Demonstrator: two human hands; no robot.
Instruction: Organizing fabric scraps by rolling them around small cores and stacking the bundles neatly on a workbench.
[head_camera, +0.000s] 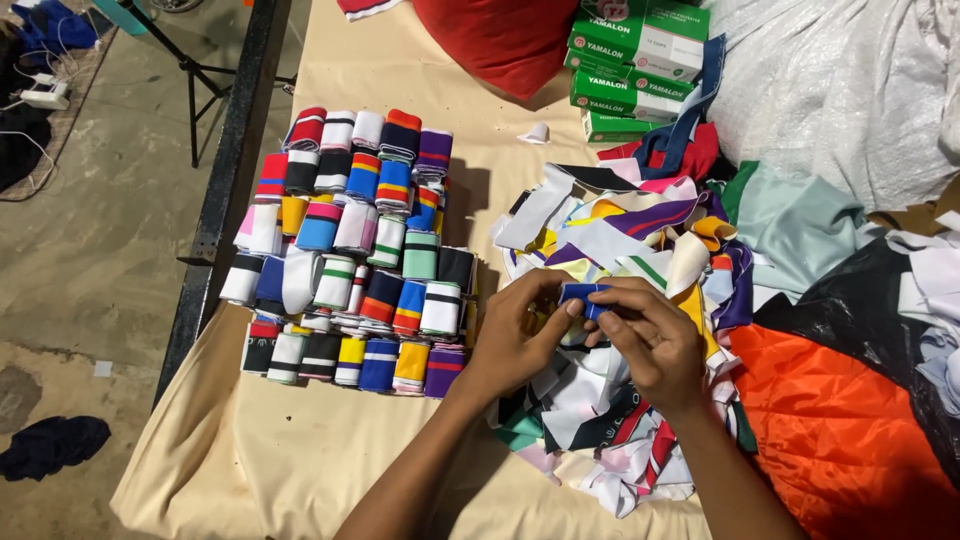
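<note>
Both hands meet over a heap of loose striped fabric strips (620, 250) on a table with a beige cloth (300, 450). My left hand (515, 335) and my right hand (650, 340) together pinch a small blue fabric roll (583, 293), fingers closed on it from either side. To the left lies a neat block of several rolled fabric bands (360, 250) in rows, in red, blue, black, white, yellow and green stripes.
Stacked green boxes (635, 60) stand at the back, next to a red cushion (500, 40). Orange fabric (830, 420), a black plastic sheet (860, 290) and a white woven sack (850, 90) fill the right. The table's dark metal edge (225, 180) borders a concrete floor on the left.
</note>
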